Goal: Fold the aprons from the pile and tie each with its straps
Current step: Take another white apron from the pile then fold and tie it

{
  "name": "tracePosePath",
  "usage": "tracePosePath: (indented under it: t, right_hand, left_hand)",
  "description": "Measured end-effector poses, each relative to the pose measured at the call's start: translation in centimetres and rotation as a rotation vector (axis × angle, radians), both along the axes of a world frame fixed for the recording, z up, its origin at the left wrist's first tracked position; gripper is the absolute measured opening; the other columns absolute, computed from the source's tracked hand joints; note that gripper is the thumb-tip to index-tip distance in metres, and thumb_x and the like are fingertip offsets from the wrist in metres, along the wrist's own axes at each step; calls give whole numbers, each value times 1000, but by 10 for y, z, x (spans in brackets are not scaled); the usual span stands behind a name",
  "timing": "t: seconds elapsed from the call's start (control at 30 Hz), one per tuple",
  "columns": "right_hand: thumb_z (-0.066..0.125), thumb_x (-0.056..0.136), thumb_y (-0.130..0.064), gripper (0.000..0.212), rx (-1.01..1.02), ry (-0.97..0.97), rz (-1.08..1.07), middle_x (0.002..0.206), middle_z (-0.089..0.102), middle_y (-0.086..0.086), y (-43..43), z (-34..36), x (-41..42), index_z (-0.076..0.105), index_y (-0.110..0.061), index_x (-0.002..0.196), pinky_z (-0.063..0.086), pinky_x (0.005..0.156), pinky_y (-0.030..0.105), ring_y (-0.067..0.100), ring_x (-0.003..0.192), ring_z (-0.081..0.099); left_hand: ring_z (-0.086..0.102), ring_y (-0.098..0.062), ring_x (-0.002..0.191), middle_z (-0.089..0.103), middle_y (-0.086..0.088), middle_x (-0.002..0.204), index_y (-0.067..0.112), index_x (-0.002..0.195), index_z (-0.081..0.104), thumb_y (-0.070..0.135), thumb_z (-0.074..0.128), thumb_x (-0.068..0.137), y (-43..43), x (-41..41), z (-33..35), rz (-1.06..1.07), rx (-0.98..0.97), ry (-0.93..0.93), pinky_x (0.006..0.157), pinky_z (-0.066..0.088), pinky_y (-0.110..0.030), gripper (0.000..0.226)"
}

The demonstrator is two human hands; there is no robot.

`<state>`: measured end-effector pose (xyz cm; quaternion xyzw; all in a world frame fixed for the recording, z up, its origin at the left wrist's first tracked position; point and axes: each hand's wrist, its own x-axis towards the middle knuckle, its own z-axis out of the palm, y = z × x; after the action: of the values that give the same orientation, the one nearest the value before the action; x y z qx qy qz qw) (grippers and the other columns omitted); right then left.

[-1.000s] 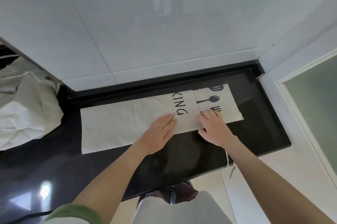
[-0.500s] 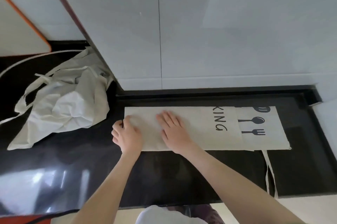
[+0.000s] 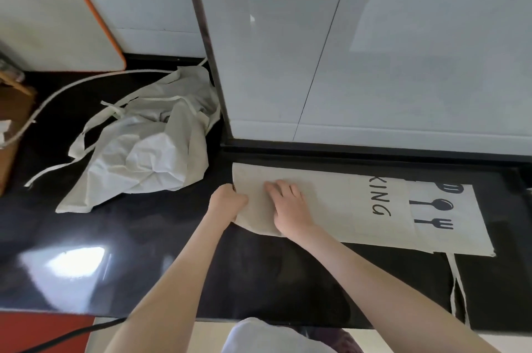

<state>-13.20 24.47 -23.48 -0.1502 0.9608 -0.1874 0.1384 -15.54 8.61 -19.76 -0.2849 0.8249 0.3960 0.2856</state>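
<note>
A cream apron (image 3: pixel 359 203) lies folded into a long strip on the black counter, printed with "KING" and cutlery shapes. My left hand (image 3: pixel 227 203) grips the strip's left end, whose near corner is lifted and curls off the counter. My right hand (image 3: pixel 288 206) presses flat on the cloth just to the right of it. One of the apron's straps (image 3: pixel 457 286) trails from the right end over the counter's front edge. The pile of crumpled aprons (image 3: pixel 144 148) with loose straps lies to the left.
A white wall column (image 3: pixel 316 50) stands right behind the strip. An orange-rimmed white board (image 3: pixel 57 16) leans at the back left, with a wooden object (image 3: pixel 11 111) and a white cord (image 3: pixel 72 85) near it. The counter's front edge (image 3: pixel 259 319) runs below my arms.
My view has swung left. Both hands slid from the printed right part to the strip's left end. The left hand has closed on that end and its near corner has risen.
</note>
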Motion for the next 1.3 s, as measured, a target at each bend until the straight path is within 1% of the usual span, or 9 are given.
tracePosePath:
  t: [0.13,0.23,0.37,0.47,0.53,0.77,0.93,1.2,1.3]
  right_hand:
    - [38,104,-33,42,-497,-421,-258,146,37,0,-10,29,-9,39,-19,144,26,110,26,14,129,37]
    - [42,95,-59,44,-898,-761,-443,126,59,-3,-9,36,-15,56,-29,123,38,106,32,11,116,55]
    - [53,95,-45,36,-1004,-808,-603,108,69,11,0,33,-21,62,-17,116,49,97,40,21,102,66]
    - [45,101,-33,31,-822,-699,-686,111,67,13,4,30,-23,59,-12,119,51,88,37,22,97,65]
    - [41,102,-32,31,-600,-605,-673,116,62,5,4,26,-24,53,-15,126,49,85,30,18,99,60]
    - [50,99,-21,58,-282,-237,-485,141,42,4,7,12,-10,18,-15,147,50,84,29,23,105,59]
    - [73,83,-28,80,77,132,-292,137,52,15,12,-4,10,29,-12,147,53,88,40,31,111,61]
    - [17,96,-50,69,376,48,-21,152,37,14,35,-16,34,38,-6,146,31,111,50,31,141,34]
    - [21,98,-48,66,335,-8,-28,153,36,13,33,-14,35,37,-6,147,25,112,48,30,142,33]
  left_hand:
    - [54,-18,76,55,-3,87,13,106,41,21,53,90,16,8,12,-112,30,165,59,44,-32,22]
    - [60,-22,78,60,-5,87,15,105,40,21,51,91,32,14,18,-214,27,258,62,47,-33,19]
    - [62,-15,94,61,0,101,12,114,54,26,63,79,43,16,21,-325,297,160,82,54,-34,39]
    - [55,-18,108,58,-3,111,8,108,65,19,60,84,41,18,16,-309,387,185,94,47,-33,27]
    - [43,-17,118,48,-3,127,10,118,60,13,51,94,36,22,6,-317,78,380,95,39,-23,25]
    - [2,-19,149,2,-6,162,9,153,10,21,34,102,40,17,-23,-894,-413,520,121,5,-32,58]
    - [-27,-17,144,-24,0,158,21,146,-24,33,13,105,42,17,-43,-1068,-533,437,119,-12,-44,57]
    - [-24,-17,145,-23,-1,159,23,144,-27,39,5,103,49,19,-43,-1042,-590,456,118,-11,-46,54]
    - [19,-25,145,12,-8,160,13,154,1,42,30,101,57,23,-28,-692,-609,428,115,17,-43,67]
